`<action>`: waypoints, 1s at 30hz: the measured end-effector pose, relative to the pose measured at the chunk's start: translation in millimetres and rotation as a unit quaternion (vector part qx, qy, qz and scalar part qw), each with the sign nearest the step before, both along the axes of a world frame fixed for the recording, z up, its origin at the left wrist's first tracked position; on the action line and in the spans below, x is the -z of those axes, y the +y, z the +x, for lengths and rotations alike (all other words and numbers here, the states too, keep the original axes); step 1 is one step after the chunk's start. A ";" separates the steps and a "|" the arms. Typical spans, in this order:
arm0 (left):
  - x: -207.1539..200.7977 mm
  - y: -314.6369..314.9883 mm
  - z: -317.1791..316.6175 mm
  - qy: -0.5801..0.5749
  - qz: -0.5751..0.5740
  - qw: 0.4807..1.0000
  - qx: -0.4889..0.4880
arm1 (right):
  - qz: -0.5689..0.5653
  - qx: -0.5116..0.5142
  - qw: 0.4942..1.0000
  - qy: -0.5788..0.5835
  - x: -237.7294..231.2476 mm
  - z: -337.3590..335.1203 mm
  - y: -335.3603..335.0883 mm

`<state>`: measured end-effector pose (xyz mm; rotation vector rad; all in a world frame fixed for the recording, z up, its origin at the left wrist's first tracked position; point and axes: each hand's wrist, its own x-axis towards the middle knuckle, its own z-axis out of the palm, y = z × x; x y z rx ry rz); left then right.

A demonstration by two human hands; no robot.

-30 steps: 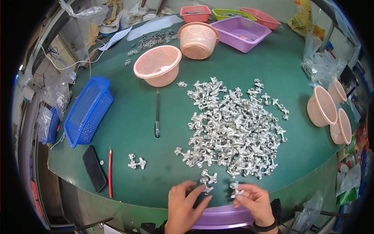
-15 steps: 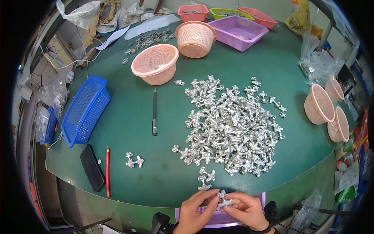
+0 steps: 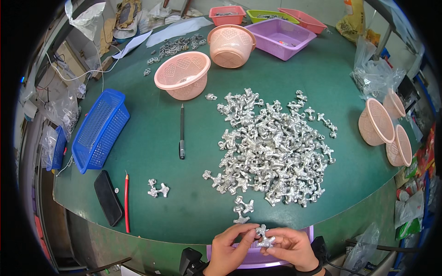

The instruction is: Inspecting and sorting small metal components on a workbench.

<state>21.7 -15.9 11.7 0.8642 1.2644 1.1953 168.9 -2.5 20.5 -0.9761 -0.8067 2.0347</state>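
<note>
- At the bottom centre of the frame I see my left hand (image 3: 232,246) and right hand (image 3: 290,246) held close together, just past the near edge of the green counter (image 3: 152,138).
- Between them is a small silver metal casting (image 3: 264,237); the fingers of both hands are pinched on it, the left from its left side, the right from below and from its right.
- Under the hands lies a purple tray (image 3: 258,258), mostly hidden by them.
- Just above the hands, at the counter's edge, sits a little group of loose castings (image 3: 242,209).
- A large heap of the same silver castings (image 3: 271,147) fills the centre right of the frame.
- At lower left of the heap lie three stray castings (image 3: 158,188), well apart from it.
- A black pen (image 3: 182,131) lies upright in the frame at centre left.
- A pink round basket (image 3: 183,75) stands at upper centre, a second one (image 3: 231,45) overturned beside it.
- A blue basket (image 3: 100,129) sits at left; a dark phone (image 3: 108,198) and a red pencil (image 3: 126,202) lie at lower left.
- Three more pink baskets (image 3: 384,126) are tipped on their sides at the right edge.
</note>
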 end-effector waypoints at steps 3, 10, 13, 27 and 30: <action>-1.9 0.1 -0.6 -0.011 -0.025 1.000 -0.010 | 0.014 -0.017 1.000 -0.011 -2.4 0.3 -0.2; -0.2 1.4 -1.9 -0.017 -0.025 1.000 -0.003 | 0.036 -0.016 0.999 -0.020 -0.1 0.2 -1.0; -0.7 3.5 -2.6 -0.032 -0.010 0.999 0.010 | 0.033 -0.011 0.999 -0.021 0.1 0.1 -0.5; -0.7 4.0 -3.4 -0.034 -0.009 0.999 0.008 | 0.013 -0.011 0.999 0.038 5.2 1.3 4.1; -3.3 4.2 -2.0 -0.041 -0.018 0.999 -0.001 | 0.018 -0.004 0.999 0.036 5.4 0.5 2.8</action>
